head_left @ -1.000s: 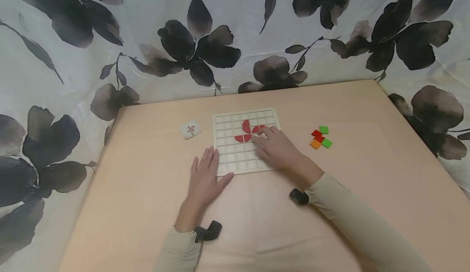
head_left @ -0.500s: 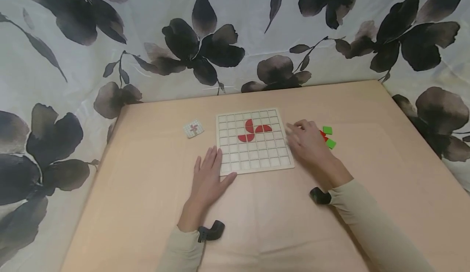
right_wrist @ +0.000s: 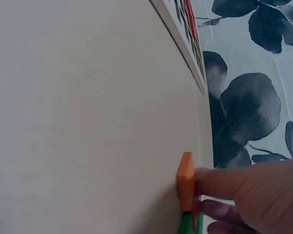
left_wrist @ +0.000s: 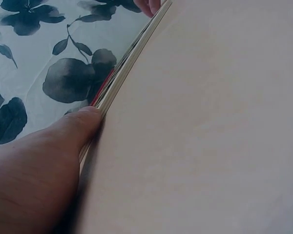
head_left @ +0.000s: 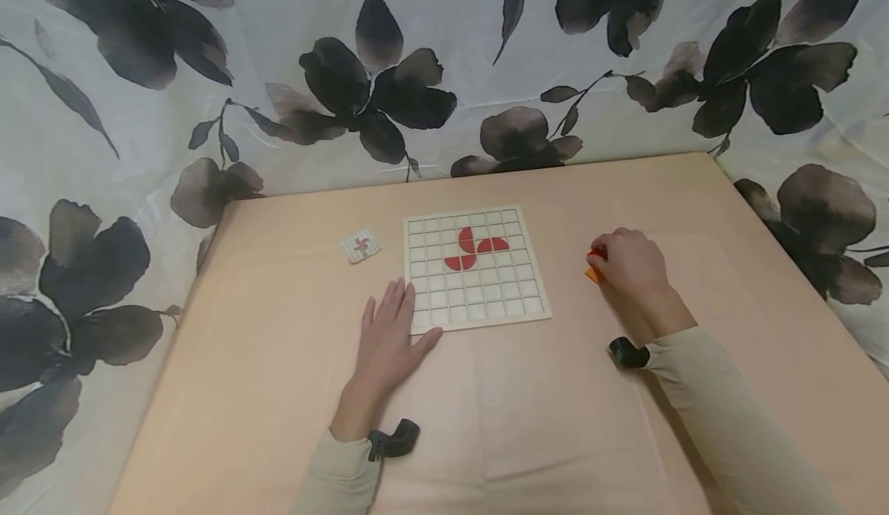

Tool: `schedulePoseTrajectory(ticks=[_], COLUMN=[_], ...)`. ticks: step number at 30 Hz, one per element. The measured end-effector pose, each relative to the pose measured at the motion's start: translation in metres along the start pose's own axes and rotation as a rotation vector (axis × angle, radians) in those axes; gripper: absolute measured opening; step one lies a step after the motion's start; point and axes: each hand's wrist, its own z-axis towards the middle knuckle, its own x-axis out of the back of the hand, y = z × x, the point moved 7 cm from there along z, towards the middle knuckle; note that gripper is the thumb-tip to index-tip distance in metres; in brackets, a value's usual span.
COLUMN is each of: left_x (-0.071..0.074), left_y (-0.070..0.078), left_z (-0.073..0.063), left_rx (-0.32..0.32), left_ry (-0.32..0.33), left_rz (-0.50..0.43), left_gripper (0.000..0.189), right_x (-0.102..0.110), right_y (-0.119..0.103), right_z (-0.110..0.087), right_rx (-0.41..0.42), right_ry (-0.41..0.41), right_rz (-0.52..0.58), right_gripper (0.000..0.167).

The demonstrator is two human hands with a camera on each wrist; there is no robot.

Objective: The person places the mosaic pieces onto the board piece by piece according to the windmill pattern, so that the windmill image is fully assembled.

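A white gridded board (head_left: 479, 295) lies on the table, with several red-patterned tiles (head_left: 493, 245) set around its middle. My left hand (head_left: 387, 337) rests with straight fingers along the board's left edge, its thumb at the lower left corner. Off to the right, my right hand (head_left: 633, 266) is over the small group of loose tiles and pinches a red tile (head_left: 598, 253) between thumb and fingers. An orange tile (right_wrist: 186, 181) stays beside the thumb. Green (right_wrist: 186, 224) shows below it in the right wrist view; the hand hides the green tiles in the head view.
A small patterned card (head_left: 360, 245) with a red motif lies left of the board. The pale table (head_left: 292, 283) ends at the back against a floral cloth (head_left: 486, 75). Dark cameras (head_left: 394, 439) sit on both wrists.
My right hand has left the board, moved right and reached the loose tiles, its fingers closing on a red one. The left hand has kept its place at the board.
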Motion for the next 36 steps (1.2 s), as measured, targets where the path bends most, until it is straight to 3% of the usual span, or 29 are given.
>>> schedulePoseTrajectory(ticks=[7, 11, 21, 26, 30, 36], left_x=[0.0, 0.0, 0.001, 0.003, 0.003, 0.002], left_y=[0.0, -0.001, -0.001, 0.0, 0.0, 0.0], left_z=[0.0, 0.0, 0.001, 0.001, 0.001, 0.001], left_rx=[0.003, 0.001, -0.003, -0.003, 0.0, 0.001], left_ry=[0.005, 0.002, 0.012, 0.012, 0.013, 0.012], left_rz=[-0.005, -0.002, -0.01, -0.004, -0.002, -0.01], left_gripper=[0.086, 0.086, 0.086, 0.086, 0.086, 0.087], right_x=[0.004, 0.002, -0.02, -0.02, -0.026, -0.034], right_y=[-0.005, -0.016, -0.076, -0.097, -0.115, -0.131], right_z=[0.013, 0.02, 0.036, 0.038, 0.039, 0.04], right_rx=[-0.035, -0.043, 0.0, -0.028, 0.012, 0.127], right_ry=[-0.068, -0.077, -0.108, -0.101, -0.123, -0.108], right_rz=[-0.005, 0.071, 0.234, 0.402, 0.487, 0.493], right_gripper=[0.024, 0.026, 0.024, 0.021, 0.02, 0.019])
